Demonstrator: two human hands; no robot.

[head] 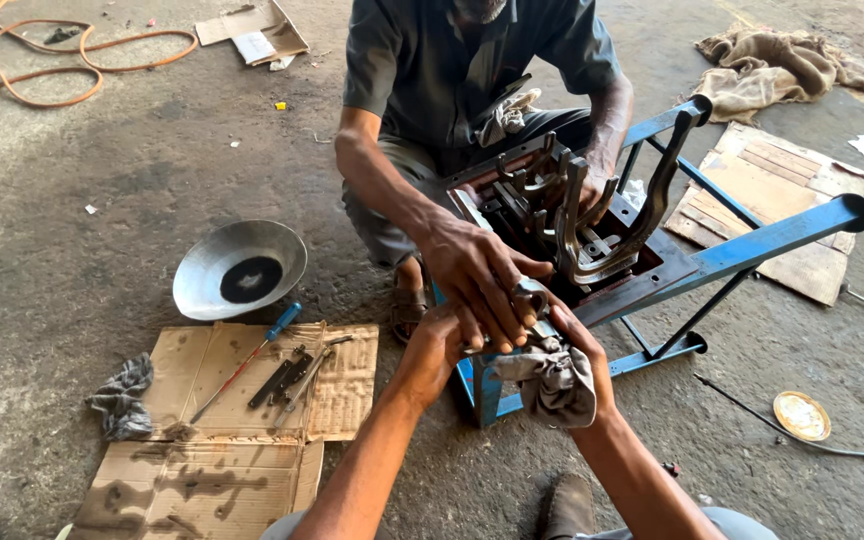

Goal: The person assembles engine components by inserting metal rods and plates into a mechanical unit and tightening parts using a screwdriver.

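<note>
My left hand (439,343) and my right hand (574,338) meet at the near corner of a blue metal stand (752,248). Both grip a small metal part (532,298), with a grey rag (552,380) bunched under my right hand. A co-worker crouching opposite lays a hand (477,278) over the same part; the other hand is behind the dark metal forks (577,215) that rise from the housing on the stand.
Flattened cardboard (242,420) to my left holds a blue-handled screwdriver (252,355) and several dark tools (287,378). A metal bowl (239,268), a rag (122,395), an orange hose (72,55), a wooden board (772,200), sacking (782,65) and a small round lid (802,415) lie on the concrete floor.
</note>
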